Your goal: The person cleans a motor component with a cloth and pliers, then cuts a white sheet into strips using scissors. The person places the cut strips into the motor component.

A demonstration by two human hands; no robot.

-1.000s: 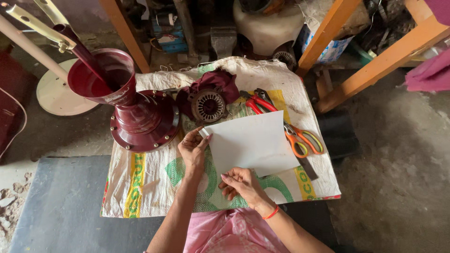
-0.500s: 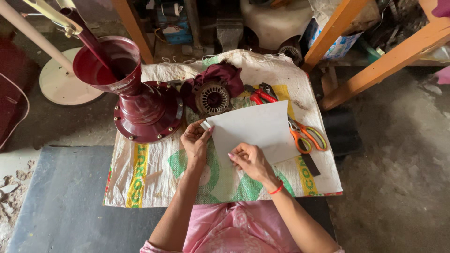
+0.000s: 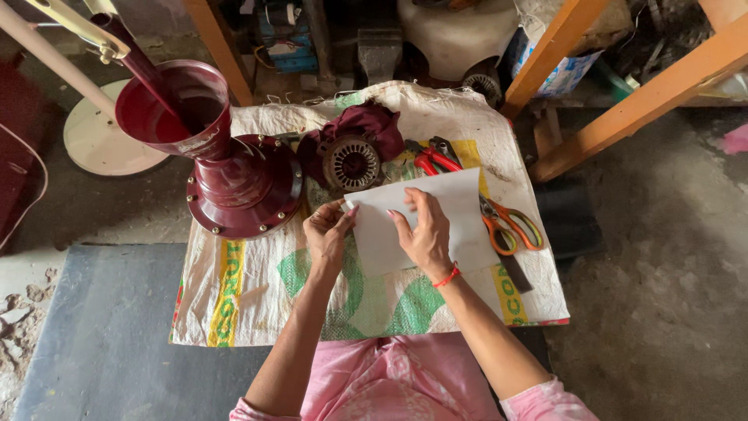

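Observation:
A white sheet of paper lies on a woven sack spread on the floor. My left hand pinches the sheet's upper left corner. Pressing flat on the sheet's middle is my right hand, which wears a red thread at the wrist. Just beyond the paper sits a maroon motor with a bare winding core.
A maroon fan housing stands on the sack at the left. Red-handled pliers and orange-handled scissors lie to the right of the paper. Orange wooden legs rise at the back right, a white round base at the left.
My right hand has slid from the sheet's lower edge up onto its middle. The left hand keeps its pinch on the corner. The camera has shifted slightly.

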